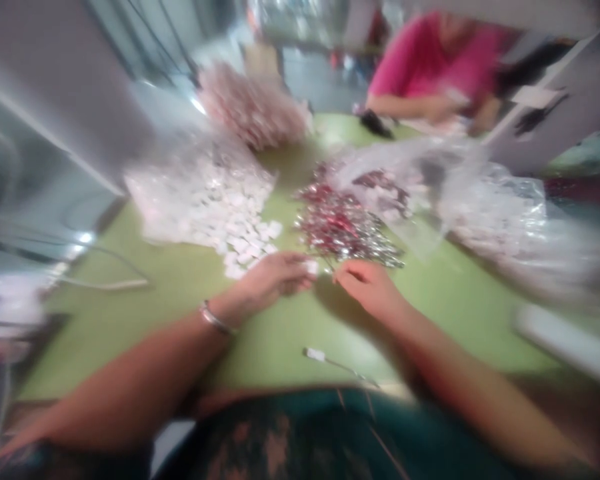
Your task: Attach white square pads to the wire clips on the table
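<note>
The picture is smeared by motion. My left hand (275, 275) rests on the green table (190, 280) with its fingers pinched on a small white piece (311, 267). My right hand (367, 283) sits close beside it, fingers curled at the edge of a heap of red and silver shiny bits (345, 230); what it holds is not clear. A pile of small white pieces (240, 233) lies just beyond my left hand. A bracelet (216, 320) circles my left wrist. A finished white-tipped wire piece (330, 360) lies near the front edge.
Clear plastic bags (490, 200) spread across the right side. A bag of pinkish pieces (253, 107) stands at the back. A person in a pink top (430, 60) works at the far side. A cable (105, 283) lies at left.
</note>
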A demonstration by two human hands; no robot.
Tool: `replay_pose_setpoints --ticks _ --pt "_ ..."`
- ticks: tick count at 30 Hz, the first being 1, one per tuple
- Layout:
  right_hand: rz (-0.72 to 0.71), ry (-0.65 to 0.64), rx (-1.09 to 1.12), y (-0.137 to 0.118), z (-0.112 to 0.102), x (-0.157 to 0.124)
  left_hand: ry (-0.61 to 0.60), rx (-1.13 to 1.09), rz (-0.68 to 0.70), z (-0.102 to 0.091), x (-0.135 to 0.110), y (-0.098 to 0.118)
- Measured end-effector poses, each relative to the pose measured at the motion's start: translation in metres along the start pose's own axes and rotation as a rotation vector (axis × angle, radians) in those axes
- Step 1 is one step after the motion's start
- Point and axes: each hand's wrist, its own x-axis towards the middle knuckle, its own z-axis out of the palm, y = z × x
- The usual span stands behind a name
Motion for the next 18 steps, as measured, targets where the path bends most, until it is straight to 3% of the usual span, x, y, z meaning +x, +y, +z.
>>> replay_pose_setpoints --ticks 5,11,18 --pt "-0.013 -0.051 -0.045 0.0 0.001 -0.001 -0.054 -0.014 -0.065 0.002 -0.002 0.003" --pt "-0.014 -0.079 -0.112 0.002 0.004 -0.003 -0.055 0.014 -0.027 0.004 -0.004 0.004" --pt "-0.036 -0.097 -0.292 0.003 0.01 -0.003 -0.061 0.395 0.093 0.002 0.0 -0.012"
